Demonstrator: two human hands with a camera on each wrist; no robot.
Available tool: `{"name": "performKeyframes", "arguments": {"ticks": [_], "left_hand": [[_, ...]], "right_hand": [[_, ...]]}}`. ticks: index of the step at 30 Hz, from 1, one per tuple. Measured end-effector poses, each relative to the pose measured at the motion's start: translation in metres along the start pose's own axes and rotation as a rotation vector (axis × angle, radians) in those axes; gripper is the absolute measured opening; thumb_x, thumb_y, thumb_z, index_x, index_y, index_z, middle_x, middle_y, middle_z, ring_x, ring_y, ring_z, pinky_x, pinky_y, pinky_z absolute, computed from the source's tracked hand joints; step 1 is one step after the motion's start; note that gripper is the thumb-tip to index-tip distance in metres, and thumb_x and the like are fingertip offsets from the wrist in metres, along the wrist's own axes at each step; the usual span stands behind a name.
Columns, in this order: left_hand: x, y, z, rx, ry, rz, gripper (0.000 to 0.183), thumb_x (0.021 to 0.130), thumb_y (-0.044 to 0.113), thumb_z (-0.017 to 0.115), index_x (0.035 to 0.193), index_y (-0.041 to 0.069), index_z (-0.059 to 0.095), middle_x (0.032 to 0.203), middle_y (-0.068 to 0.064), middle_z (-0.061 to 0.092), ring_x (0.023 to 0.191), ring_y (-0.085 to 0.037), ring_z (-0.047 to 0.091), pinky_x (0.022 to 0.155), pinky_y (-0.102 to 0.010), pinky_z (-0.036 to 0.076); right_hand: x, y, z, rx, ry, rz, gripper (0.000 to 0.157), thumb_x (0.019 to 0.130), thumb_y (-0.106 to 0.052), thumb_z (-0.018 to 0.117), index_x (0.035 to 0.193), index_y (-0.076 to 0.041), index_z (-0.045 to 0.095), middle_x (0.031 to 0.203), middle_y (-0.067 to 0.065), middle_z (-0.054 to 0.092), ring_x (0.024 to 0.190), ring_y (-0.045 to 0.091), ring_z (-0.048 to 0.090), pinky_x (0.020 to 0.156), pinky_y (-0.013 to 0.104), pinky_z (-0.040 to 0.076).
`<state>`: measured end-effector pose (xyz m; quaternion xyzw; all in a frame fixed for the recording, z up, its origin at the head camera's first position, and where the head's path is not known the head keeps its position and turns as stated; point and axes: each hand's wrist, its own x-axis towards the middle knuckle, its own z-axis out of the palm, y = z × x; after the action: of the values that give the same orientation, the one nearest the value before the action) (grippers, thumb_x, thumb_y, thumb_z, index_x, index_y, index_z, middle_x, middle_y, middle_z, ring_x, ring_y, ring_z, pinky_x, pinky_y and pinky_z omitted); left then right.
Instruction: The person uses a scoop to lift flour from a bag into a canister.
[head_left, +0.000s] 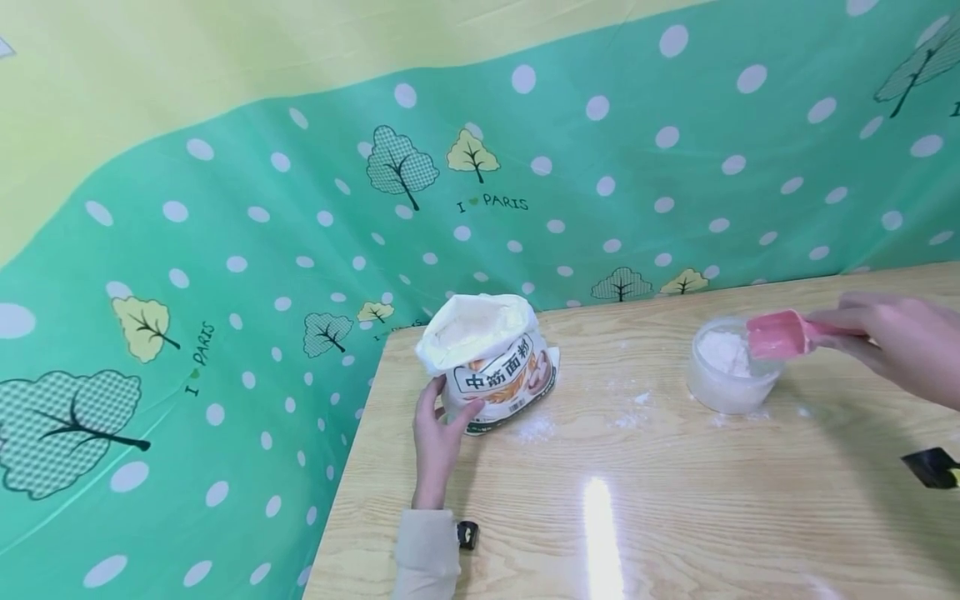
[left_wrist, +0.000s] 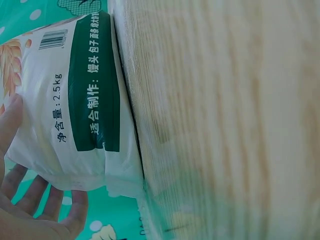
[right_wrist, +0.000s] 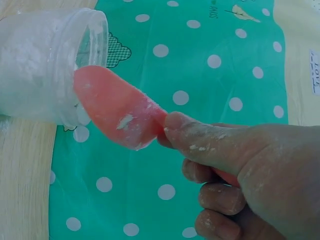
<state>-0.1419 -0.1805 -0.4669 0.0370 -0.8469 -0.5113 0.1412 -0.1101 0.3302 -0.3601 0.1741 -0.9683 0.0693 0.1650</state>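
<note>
A white flour bag (head_left: 491, 375) stands open at the top on the wooden table, with flour showing inside. My left hand (head_left: 437, 437) holds its lower left side, thumb on the printed front and fingers around the side; the left wrist view shows the bag's green band (left_wrist: 95, 90) close up. At the right, my right hand (head_left: 900, 333) grips the handle of a pink scoop (head_left: 780, 335). The scoop's bowl is tilted at the rim of a clear plastic jar (head_left: 731, 392) holding white flour (head_left: 723, 352). Flour dusts the scoop (right_wrist: 117, 107) and my right thumb (right_wrist: 210, 140).
Flour is spilled on the table (head_left: 675, 500) between bag and jar. A green dotted curtain (head_left: 570, 192) hangs behind and along the left edge. A black device (head_left: 930, 467) shows at the right, below the right hand.
</note>
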Motion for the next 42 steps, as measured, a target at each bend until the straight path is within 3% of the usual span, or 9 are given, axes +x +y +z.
{"name": "performKeyframes", "arguments": {"ticks": [5, 12, 19, 30, 37, 39, 42], "left_hand": [[-0.001, 0.000, -0.002, 0.008, 0.004, -0.009, 0.075, 0.076, 0.040, 0.084, 0.140, 0.019, 0.053, 0.141, -0.003, 0.054, 0.132, -0.021, 0.047, 0.104, -0.046, 0.046], [-0.001, 0.002, -0.001, 0.004, -0.004, -0.003, 0.078, 0.075, 0.044, 0.084, 0.142, 0.018, 0.052, 0.143, -0.004, 0.053, 0.134, -0.023, 0.047, 0.105, -0.046, 0.047], [-0.002, 0.001, 0.001, 0.014, -0.006, -0.011, 0.079, 0.075, 0.046, 0.084, 0.142, 0.020, 0.051, 0.144, -0.003, 0.052, 0.135, -0.022, 0.046, 0.105, -0.046, 0.047], [0.000, 0.001, -0.001, 0.017, -0.001, -0.017, 0.079, 0.075, 0.046, 0.084, 0.142, 0.021, 0.051, 0.143, -0.002, 0.053, 0.134, -0.022, 0.046, 0.105, -0.045, 0.047], [0.000, 0.003, -0.001, 0.010, -0.008, -0.016, 0.079, 0.075, 0.045, 0.084, 0.142, 0.020, 0.051, 0.143, -0.003, 0.052, 0.134, -0.022, 0.046, 0.105, -0.045, 0.047], [0.000, 0.003, -0.002, 0.008, -0.006, -0.019, 0.079, 0.075, 0.044, 0.084, 0.142, 0.019, 0.052, 0.143, -0.004, 0.053, 0.134, -0.023, 0.046, 0.104, -0.045, 0.047], [0.000, 0.003, -0.003, 0.006, -0.004, -0.019, 0.078, 0.074, 0.042, 0.085, 0.141, 0.017, 0.052, 0.143, -0.004, 0.053, 0.133, -0.023, 0.047, 0.104, -0.045, 0.048]], "right_hand": [[-0.001, 0.001, -0.001, 0.020, -0.026, 0.016, 0.026, 0.072, 0.004, 0.081, 0.096, 0.010, 0.072, 0.066, -0.002, 0.050, 0.056, 0.013, 0.037, 0.045, 0.022, 0.030], [-0.001, 0.003, -0.002, 0.026, 0.020, 0.002, 0.023, 0.074, -0.002, 0.081, 0.094, 0.005, 0.075, 0.066, -0.006, 0.048, 0.056, 0.001, 0.031, 0.046, 0.021, 0.029], [0.000, -0.001, -0.008, 0.019, -0.049, 0.029, 0.029, 0.069, 0.004, 0.083, 0.094, 0.011, 0.072, 0.067, -0.001, 0.052, 0.058, 0.013, 0.038, 0.046, 0.021, 0.032], [0.007, -0.004, -0.015, 0.045, 0.029, 0.022, 0.024, 0.076, 0.002, 0.080, 0.096, 0.012, 0.071, 0.066, 0.000, 0.059, 0.055, 0.005, 0.038, 0.046, 0.021, 0.035], [0.018, -0.019, -0.030, 0.037, 0.060, 0.066, 0.028, 0.080, -0.005, 0.080, 0.106, 0.004, 0.073, 0.067, 0.000, 0.055, 0.057, 0.013, 0.039, 0.048, 0.023, 0.032], [0.021, -0.024, -0.033, 0.058, 0.056, 0.054, 0.028, 0.081, -0.005, 0.079, 0.106, 0.003, 0.073, 0.070, 0.005, 0.060, 0.059, 0.018, 0.048, 0.049, 0.026, 0.040], [0.027, -0.032, -0.038, 0.088, 0.063, 0.013, 0.023, 0.082, -0.006, 0.078, 0.104, 0.000, 0.075, 0.071, 0.004, 0.059, 0.060, 0.015, 0.048, 0.049, 0.027, 0.041]]}}
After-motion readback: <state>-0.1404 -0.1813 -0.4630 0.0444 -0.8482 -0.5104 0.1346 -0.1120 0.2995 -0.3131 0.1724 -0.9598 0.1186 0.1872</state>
